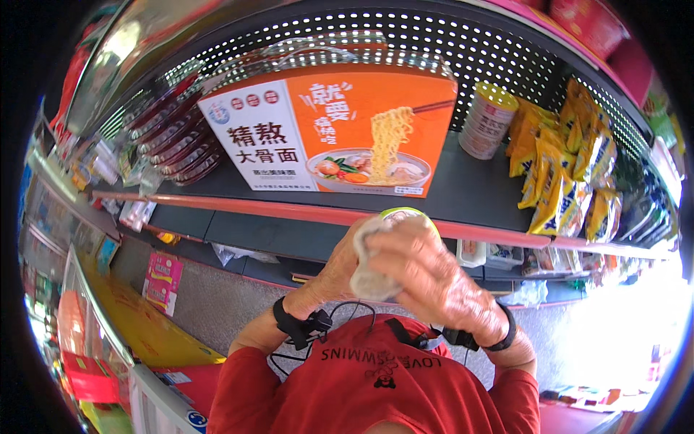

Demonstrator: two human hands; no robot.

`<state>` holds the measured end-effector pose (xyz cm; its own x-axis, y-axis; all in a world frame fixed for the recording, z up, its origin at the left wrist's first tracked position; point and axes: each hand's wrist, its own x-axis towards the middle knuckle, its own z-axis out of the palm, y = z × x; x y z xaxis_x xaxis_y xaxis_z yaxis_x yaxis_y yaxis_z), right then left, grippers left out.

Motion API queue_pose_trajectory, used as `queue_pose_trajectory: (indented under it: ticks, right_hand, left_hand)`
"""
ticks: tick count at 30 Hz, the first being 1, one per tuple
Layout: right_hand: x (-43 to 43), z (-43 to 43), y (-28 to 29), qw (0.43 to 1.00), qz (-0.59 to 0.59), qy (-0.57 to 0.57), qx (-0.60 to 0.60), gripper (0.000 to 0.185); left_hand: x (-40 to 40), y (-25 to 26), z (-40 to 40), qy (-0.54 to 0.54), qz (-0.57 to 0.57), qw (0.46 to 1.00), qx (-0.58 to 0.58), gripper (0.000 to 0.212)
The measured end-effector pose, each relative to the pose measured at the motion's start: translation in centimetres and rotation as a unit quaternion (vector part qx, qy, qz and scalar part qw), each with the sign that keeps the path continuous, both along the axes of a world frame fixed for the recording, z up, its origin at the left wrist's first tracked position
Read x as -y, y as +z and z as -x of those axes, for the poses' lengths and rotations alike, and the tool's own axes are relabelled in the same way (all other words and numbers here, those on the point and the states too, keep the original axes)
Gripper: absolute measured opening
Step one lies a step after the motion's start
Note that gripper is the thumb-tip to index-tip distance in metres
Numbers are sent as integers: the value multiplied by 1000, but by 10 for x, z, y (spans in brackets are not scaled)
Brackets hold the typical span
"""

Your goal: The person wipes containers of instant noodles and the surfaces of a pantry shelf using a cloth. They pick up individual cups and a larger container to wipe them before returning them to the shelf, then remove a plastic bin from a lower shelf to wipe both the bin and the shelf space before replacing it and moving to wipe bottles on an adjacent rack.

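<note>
Before my chest, my left hand [339, 266] grips a round container [407, 212] with a yellow-green rim, most of it hidden by my hands. A light grey cloth [374, 282] lies against it under my right hand [428, 268], whose fingers are bent over the cloth. Just beyond, on the dark shelf, stands an orange and white noodle box [347, 135] with a clear plastic handle. Right of the box is a can [488, 120] with a yellow lid.
Yellow snack packets [564, 163] fill the shelf's right part. Stacked dark red packages with clear rims [173, 130] stand at its left. The red shelf edge [271, 208] runs across, above a lower shelf [260, 238]. A glass-sided counter [103, 314] stands at the left.
</note>
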<state>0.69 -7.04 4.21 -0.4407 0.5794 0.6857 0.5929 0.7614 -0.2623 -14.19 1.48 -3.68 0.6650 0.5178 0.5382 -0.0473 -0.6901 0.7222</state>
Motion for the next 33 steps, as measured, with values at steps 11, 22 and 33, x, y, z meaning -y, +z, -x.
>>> queue_pose_trajectory:
  ticks: [11, 22, 33]
  right_hand:
    - [39, -9, -4, 998, 43, -45, -9, 38]
    - [39, -17, -2, 983, 0, -182, 19, 38]
    - [27, -9, -14, 994, -12, -96, -43, 41]
  left_hand:
    - [-12, -18, -9, -11, 151, 988, 0, 83]
    - [-14, -4, -7, -11, 33, 997, 67, 81]
    - [-12, -8, -9, -37, 85, 996, -13, 80]
